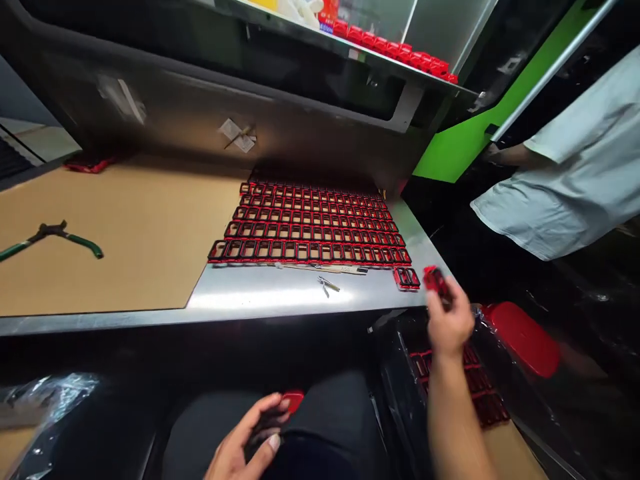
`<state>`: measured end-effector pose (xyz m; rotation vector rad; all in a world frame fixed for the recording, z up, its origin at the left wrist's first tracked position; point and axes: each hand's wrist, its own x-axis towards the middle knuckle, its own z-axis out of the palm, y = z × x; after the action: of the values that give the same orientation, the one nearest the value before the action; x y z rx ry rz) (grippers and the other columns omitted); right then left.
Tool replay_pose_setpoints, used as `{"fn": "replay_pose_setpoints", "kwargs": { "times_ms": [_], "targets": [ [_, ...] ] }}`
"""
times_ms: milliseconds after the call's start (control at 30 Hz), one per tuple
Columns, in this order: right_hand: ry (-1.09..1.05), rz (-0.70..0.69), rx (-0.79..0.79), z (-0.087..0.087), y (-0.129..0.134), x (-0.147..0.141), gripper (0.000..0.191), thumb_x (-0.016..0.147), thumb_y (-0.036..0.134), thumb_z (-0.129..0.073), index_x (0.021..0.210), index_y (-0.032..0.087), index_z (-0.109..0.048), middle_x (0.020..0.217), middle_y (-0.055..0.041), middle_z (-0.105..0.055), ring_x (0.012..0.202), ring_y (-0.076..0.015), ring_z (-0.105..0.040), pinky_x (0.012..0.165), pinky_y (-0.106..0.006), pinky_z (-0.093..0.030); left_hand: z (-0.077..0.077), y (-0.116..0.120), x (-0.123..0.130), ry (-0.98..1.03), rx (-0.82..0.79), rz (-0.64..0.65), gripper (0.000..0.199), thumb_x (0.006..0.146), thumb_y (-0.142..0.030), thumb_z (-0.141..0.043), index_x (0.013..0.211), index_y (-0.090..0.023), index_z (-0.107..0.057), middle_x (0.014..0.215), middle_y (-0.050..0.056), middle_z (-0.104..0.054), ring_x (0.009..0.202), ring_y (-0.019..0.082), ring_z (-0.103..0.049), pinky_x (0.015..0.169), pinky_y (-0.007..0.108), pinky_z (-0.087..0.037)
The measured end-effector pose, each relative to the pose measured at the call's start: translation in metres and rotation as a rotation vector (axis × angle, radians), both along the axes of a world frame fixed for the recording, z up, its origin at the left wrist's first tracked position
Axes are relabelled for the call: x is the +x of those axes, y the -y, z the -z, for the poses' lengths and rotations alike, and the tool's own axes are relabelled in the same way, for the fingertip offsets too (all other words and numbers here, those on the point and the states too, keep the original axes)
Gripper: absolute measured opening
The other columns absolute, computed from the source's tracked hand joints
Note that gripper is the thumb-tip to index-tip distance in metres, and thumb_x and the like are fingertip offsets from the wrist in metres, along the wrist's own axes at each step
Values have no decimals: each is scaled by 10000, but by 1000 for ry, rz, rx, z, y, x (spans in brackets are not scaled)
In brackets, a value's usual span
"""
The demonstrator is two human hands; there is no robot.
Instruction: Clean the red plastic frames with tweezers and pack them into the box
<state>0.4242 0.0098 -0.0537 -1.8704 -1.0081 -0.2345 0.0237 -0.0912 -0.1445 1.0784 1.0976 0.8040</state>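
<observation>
Near the right end of the tabletop (260, 293), your right hand (450, 317) is closed on a red and black piece (434, 280), gripping it between thumb and fingers just above the metal edge. Right beside it, to its left, a pair of small frames (407, 279) lies on the metal. Your left hand (250, 433) is low, in front of your lap, with its fingers curved and spread from the thumb; a red object (294, 401) shows at the fingertips, but you cannot tell from this view whether they grasp it.

Ahead of you, many red and black frames (310, 228) lie in close rows. Along their near edge runs a thin strip (345, 269), and nearer to you lie small nippers (328, 287). To the left, green-handled pliers (53, 232) lie open on a brown board (145, 227). Below your right forearm, more frames lie in a container, near a red lid (525, 339). Off to the right stands a person (583, 160) in a pale shirt.
</observation>
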Motion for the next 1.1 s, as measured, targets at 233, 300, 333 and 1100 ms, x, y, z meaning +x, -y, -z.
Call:
{"fn": "replay_pose_setpoints", "kwargs": {
  "times_ms": [233, 300, 333, 1100],
  "targets": [
    [219, -843, -39, 67, 138, -198, 643, 858, 166, -675, 1473, 278, -523, 1216, -125, -700, 1151, -312, -666, 939, -530, -619, -44, -13, 57, 368, -383, -96, 777, 760, -520, -842, 1390, -214, -504, 1273, 121, -693, 1221, 265, -637, 1027, 339, -521],
    [16, -906, -127, 68, 148, -208, 781, 837, 228, -715, 1551, 299, -406, 1261, -137, -679, 1211, -353, -636, 964, -589, -597, -46, -11, 52, 406, -522, -134, 676, 757, -466, -851, 1291, -200, -532, 1101, 74, -723, 965, 215, -707, 849, 321, -569],
    [-101, -951, -191, 67, 148, -207, 842, 822, 262, -737, 1573, 311, -358, 1313, -138, -657, 1257, -367, -611, 993, -611, -577, -47, -8, 48, 435, -572, -130, 641, 750, -438, -855, 1252, -197, -538, 1048, 57, -722, 847, 193, -713, 773, 315, -572],
    [-658, -1146, -542, 58, 124, -204, 706, 724, 244, -844, 1361, 299, -543, 1441, -99, -601, 1396, -304, -523, 1148, -525, -462, -55, 1, -6, 100, -304, 174, 505, 756, -249, -761, 1212, -217, -547, 1104, 37, -669, 711, 100, -636, 629, 215, -516]
  ]
}}
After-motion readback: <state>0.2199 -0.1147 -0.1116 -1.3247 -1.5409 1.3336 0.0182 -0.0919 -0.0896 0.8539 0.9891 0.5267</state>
